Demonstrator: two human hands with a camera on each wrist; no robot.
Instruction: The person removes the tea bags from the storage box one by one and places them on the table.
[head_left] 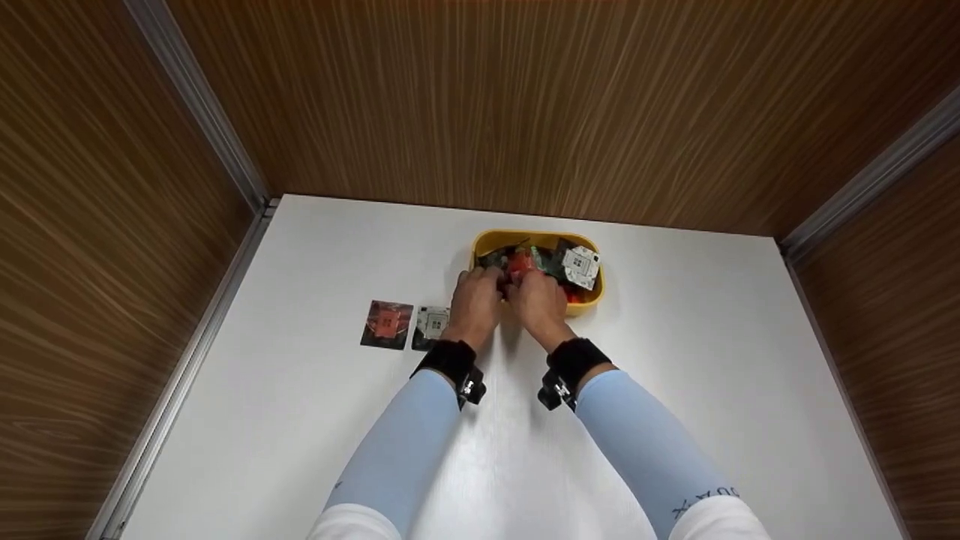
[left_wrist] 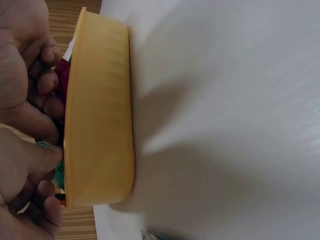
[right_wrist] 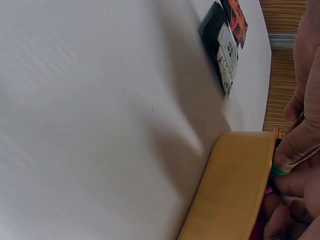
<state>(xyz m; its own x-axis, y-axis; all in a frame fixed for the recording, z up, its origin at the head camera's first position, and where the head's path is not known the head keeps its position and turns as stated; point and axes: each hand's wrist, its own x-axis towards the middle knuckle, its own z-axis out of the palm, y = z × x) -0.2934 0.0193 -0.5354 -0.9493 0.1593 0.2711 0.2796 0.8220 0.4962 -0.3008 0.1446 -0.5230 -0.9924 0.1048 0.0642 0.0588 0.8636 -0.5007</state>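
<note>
Both hands are at the near rim of a yellow tray (head_left: 591,307) filled with small packets. In the head view, the left hand (head_left: 476,304) bends its fingers over the rim, beside the right hand (head_left: 541,304). A red packet (head_left: 521,261) lies at their fingertips. In the left wrist view, a green piece (left_wrist: 59,175) shows by the left hand (left_wrist: 25,187), with the right hand (left_wrist: 27,75) above in that picture. The right wrist view shows curled fingers of the right hand (right_wrist: 300,200). What the fingertips grip is hidden inside the tray.
On the white table (head_left: 315,405), a red and black packet (head_left: 387,324) lies left of the tray, beside a white and black packet (head_left: 433,324) partly behind the left hand. Another white packet (head_left: 581,267) is at the tray's right. Wood-patterned panels (head_left: 487,112) surround the table.
</note>
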